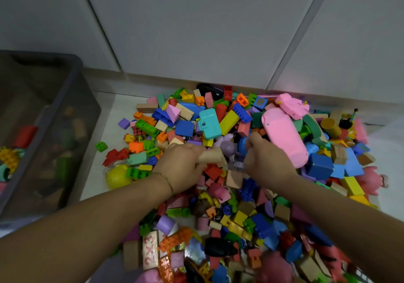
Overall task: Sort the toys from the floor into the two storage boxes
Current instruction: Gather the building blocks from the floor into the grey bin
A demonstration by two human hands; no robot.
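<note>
Your left hand (181,164) had its fingers curled round a pale wooden block (211,157) at the middle of the toy pile (240,217) on the floor (113,116). Your right hand (266,162) sat just right of it, fingers curled down into the toys beside a pink toy car (284,138); whether it held anything cannot be told. 1 grey storage box (74,81) stood at the far left, apart from the pile, with some toys inside.
</note>
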